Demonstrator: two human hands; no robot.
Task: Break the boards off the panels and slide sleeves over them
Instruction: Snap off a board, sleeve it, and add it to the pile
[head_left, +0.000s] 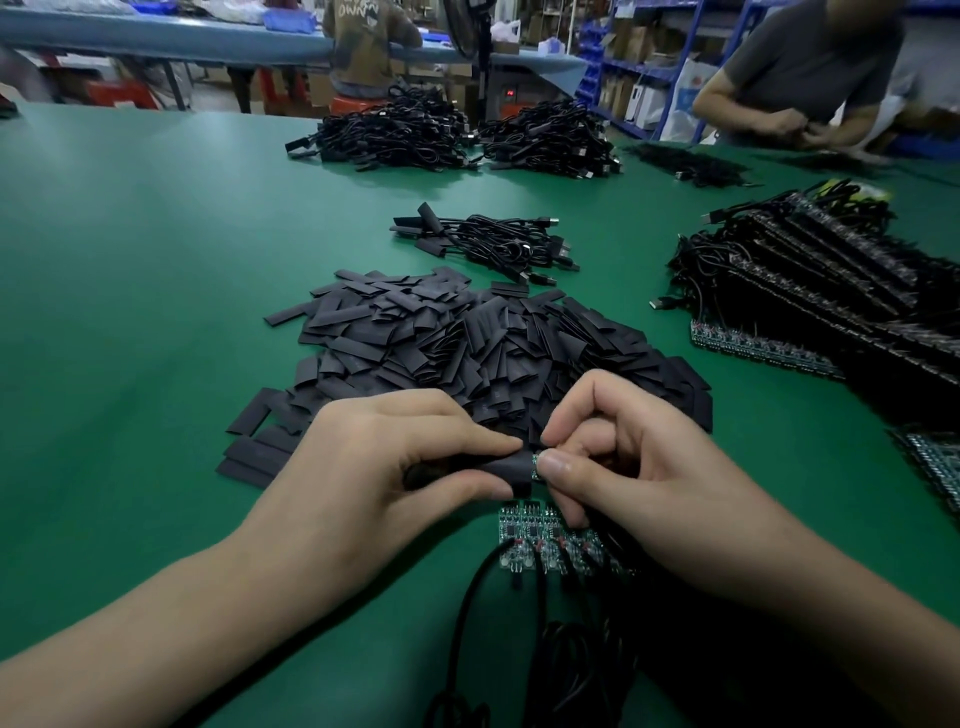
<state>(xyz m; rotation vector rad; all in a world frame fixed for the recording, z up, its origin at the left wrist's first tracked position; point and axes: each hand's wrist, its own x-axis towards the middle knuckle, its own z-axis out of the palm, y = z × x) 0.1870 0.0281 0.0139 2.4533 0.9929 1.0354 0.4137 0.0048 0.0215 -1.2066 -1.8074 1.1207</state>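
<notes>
My left hand (395, 457) pinches a black sleeve (488, 467) between thumb and fingers, just above the table. My right hand (613, 457) pinches the end of a small green board (535, 462) that sticks out of the sleeve's right end; most of that board is hidden inside. Below my hands lies a green panel (540, 540) of several joined boards with black cables (467, 613) soldered on. A big heap of flat black sleeves (467, 338) lies just behind my hands.
Stacked panels with cables (831, 296) fill the right side, and another panel (935, 473) lies at the right edge. A small pile of sleeved cables (493, 244) and larger cable heaps (467, 135) sit further back. A person (800, 78) works at the far right corner.
</notes>
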